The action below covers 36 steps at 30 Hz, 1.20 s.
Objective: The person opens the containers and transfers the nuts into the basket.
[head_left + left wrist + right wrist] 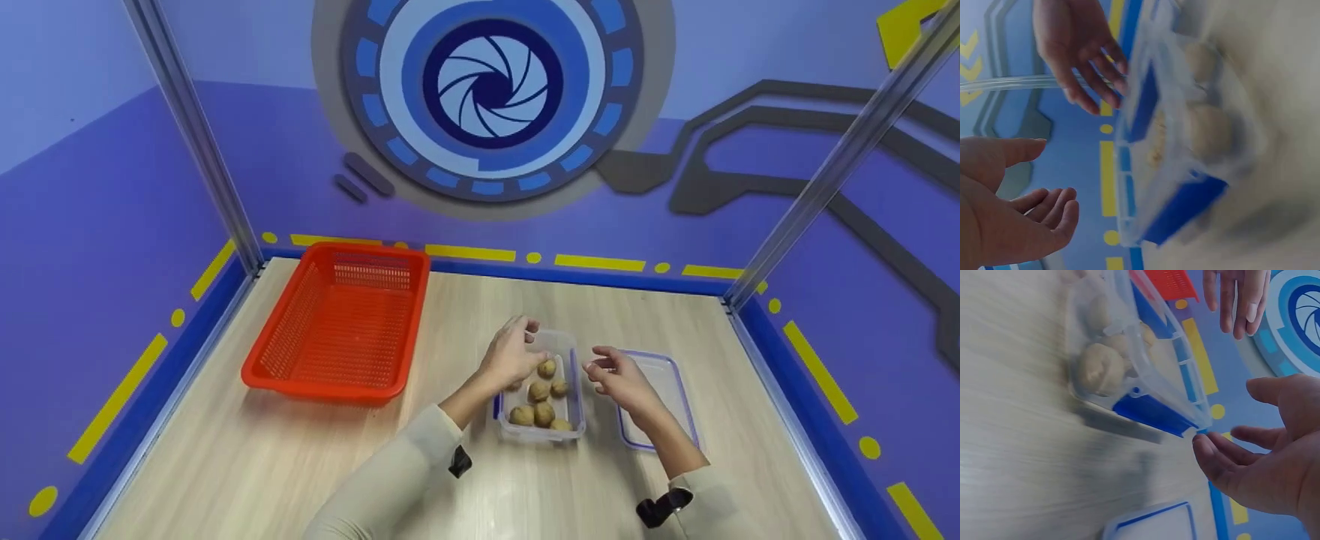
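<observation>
A clear plastic box [540,434] with blue side clips [1185,209] holds several round brown walnuts [539,391]. My left hand [510,358] hovers over the box's left side, its fingers loosely bent and nothing visible between them. Just off the box's right side is my right hand [619,381], thumb and fingers apart, also without anything in it. In the right wrist view the right fingertips [1206,449] appear near a corner of the box; I cannot tell whether they touch. A clear lid with a purple-blue rim [688,409] lies flat on the table, partly behind the right hand.
A red plastic basket [322,390] with slotted walls stands at the back left of the wood-grain table [450,322]. Blue printed panels [600,247] and metal posts [817,191] enclose the table at the back and sides.
</observation>
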Tool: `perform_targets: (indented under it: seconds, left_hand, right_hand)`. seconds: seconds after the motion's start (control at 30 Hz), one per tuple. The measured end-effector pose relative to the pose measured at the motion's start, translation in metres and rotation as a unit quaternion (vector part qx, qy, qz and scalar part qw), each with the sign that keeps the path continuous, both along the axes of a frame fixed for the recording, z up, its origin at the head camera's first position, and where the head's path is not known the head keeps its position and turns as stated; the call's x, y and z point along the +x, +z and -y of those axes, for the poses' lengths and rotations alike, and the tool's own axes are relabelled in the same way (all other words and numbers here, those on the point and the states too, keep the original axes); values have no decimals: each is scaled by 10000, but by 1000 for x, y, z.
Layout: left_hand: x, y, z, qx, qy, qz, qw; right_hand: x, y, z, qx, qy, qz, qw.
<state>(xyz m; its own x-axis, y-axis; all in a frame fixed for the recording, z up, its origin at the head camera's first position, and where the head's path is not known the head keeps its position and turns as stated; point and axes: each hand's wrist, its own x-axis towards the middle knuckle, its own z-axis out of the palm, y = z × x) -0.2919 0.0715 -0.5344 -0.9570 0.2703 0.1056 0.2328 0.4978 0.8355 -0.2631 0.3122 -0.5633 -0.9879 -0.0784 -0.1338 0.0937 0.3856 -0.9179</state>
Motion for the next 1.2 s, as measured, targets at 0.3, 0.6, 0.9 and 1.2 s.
perform_targets:
  seconds: [0.3,0.6,0.9,1.2]
  left_hand:
    - [-22,-32,18,-1059,-849,-412,9899]
    - [-34,-36,25,-2246,-1750,-648,9564]
    - [-37,-41,25,-2742,-1999,-899,9364]
    - [-32,-47,20,-3418,-1966,-1328,9093]
  right_hand:
    - [1,-29,10,-684,-334,104,9970]
    - [-3,-47,14,-1216,-382,465,9908]
    - [1,-53,20,-1079,-480,83,9930]
    - [6,-57,21,-765,-480,-268,9956]
